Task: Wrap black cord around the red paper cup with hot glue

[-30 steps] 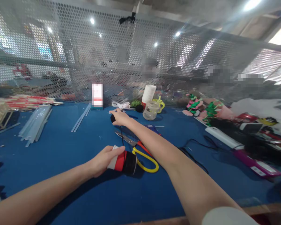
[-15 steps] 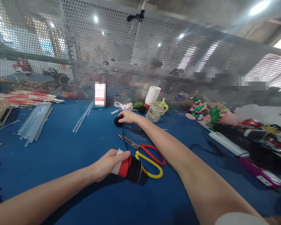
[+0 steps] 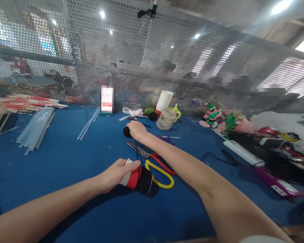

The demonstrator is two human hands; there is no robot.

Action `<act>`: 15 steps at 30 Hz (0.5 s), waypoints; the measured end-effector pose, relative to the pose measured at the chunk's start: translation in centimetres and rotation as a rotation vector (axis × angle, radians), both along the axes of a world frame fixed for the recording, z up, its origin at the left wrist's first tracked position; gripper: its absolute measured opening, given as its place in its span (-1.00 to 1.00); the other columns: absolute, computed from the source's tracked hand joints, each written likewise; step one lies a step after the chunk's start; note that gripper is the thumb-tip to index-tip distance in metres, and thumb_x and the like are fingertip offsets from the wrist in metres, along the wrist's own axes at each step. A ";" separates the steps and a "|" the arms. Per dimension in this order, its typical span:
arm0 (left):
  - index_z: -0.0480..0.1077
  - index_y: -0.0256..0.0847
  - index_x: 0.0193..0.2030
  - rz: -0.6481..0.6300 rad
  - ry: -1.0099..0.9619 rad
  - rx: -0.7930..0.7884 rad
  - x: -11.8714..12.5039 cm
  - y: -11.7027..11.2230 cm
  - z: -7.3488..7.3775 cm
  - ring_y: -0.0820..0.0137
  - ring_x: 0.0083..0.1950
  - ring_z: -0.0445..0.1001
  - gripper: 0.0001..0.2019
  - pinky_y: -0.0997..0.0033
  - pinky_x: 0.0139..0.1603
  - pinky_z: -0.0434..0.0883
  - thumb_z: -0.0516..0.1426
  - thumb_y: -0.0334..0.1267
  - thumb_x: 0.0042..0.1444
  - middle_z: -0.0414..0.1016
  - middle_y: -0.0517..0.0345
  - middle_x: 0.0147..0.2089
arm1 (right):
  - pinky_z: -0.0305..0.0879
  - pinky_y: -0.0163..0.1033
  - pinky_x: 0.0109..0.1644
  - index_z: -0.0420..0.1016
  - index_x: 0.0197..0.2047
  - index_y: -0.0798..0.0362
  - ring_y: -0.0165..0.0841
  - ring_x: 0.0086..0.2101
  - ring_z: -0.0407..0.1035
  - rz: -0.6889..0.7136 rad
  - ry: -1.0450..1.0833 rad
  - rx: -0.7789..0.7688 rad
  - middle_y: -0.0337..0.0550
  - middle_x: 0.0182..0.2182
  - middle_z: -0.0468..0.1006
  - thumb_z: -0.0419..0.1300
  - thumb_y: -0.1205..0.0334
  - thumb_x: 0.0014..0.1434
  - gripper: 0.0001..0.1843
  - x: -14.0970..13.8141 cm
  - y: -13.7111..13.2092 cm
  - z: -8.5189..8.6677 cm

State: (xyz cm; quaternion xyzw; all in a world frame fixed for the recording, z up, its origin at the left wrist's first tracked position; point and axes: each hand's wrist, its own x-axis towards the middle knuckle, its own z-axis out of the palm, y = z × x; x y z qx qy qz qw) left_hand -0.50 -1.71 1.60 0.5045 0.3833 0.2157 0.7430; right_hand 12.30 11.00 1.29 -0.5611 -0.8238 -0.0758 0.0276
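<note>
Over a blue table point(image 3: 111, 216), the left hand point(image 3: 114, 177) grasps a cup point(image 3: 133, 179), long axis crosswise, its black-wrapped end jutting right of the grip, angled slightly toward the wearer; the right hand point(image 3: 139, 131) curls against a black yarn ball point(image 3: 126, 132), its hold unclear.

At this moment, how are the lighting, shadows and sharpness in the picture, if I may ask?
Head view: a ceiling light glares at upper right; the left forearm casts a dark shadow on the blue table. Head view, too: the scissors look fairly clear, while the scene behind the perforated panel is hazy and partly pixelated.
</note>
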 end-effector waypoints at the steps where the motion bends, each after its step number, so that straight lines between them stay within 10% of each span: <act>1: 0.22 -0.32 -0.68 0.003 0.004 -0.001 0.0 0.0 0.0 0.62 -0.68 0.12 -0.64 0.59 -0.63 0.06 0.07 -0.03 -0.12 0.19 0.33 -0.74 | 0.24 -0.13 -0.21 0.24 -0.09 0.11 -0.35 -0.23 0.27 -0.005 -0.003 0.019 -0.09 -0.14 0.31 -0.02 0.22 0.11 -0.71 -0.1 -0.2 0.0; 15: 0.22 -0.32 -0.67 0.002 0.003 0.018 0.1 0.2 -0.3 0.62 -0.67 0.13 -0.64 0.58 -0.61 0.08 0.06 -0.03 -0.12 0.20 0.32 -0.74 | 0.20 -0.15 -0.21 0.18 -0.03 0.08 -0.25 -0.16 0.21 -0.250 0.139 0.085 -0.05 -0.20 0.37 -0.12 0.42 0.12 -0.67 0.3 0.6 0.5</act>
